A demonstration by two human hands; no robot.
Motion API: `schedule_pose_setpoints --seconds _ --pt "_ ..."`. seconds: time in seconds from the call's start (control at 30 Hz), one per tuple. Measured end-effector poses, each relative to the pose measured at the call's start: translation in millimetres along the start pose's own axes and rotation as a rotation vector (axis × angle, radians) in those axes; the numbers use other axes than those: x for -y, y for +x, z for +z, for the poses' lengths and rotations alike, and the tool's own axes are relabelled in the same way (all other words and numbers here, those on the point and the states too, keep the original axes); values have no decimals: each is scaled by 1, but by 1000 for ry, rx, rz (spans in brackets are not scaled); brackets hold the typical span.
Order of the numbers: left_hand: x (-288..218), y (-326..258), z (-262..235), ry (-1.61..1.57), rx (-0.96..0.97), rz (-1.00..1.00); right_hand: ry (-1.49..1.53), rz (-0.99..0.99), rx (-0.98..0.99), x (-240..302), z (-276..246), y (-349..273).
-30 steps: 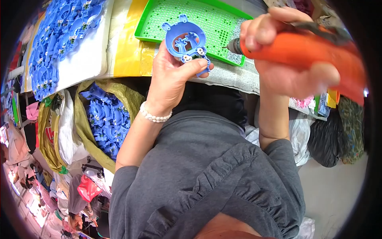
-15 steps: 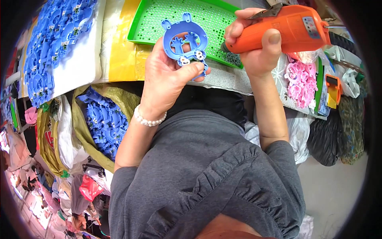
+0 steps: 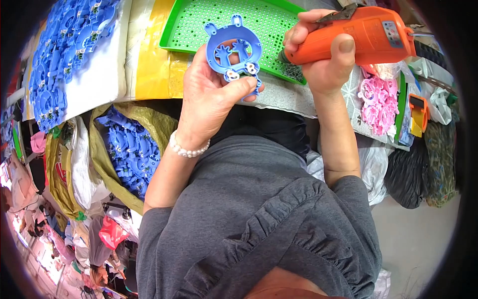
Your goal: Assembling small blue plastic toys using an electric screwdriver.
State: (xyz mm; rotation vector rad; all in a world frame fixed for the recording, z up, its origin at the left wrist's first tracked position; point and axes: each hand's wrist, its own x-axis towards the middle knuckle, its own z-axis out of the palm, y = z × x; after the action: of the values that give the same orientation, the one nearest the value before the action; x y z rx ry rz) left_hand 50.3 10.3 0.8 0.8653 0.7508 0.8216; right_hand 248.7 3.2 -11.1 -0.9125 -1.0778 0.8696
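Left hand grips a blue ring toy w/ thumb & fingers closed on its bottom edge, just in front of the green tray, & right hand is closed tight round an orange tool just right of the toy.

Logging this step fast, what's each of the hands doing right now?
Left hand: closed on the blue plastic part.
Right hand: closed around the orange power screwdriver.
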Motion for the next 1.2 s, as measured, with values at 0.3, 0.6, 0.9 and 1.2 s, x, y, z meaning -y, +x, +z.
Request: schedule_pose_setpoints --seconds 0.3,0.6,0.9,1.2 --pt "-2 2 2 -40 33 -37 -16 -15 3 6 -1 1" --pt "0 -1 11 24 18 -27 257 -191 400 62 -2 9" --pt "-2 -7 24 -28 23 25 223 -242 756 100 24 16" --pt "-5 -12 25 21 14 17 288 -190 808 95 43 14"
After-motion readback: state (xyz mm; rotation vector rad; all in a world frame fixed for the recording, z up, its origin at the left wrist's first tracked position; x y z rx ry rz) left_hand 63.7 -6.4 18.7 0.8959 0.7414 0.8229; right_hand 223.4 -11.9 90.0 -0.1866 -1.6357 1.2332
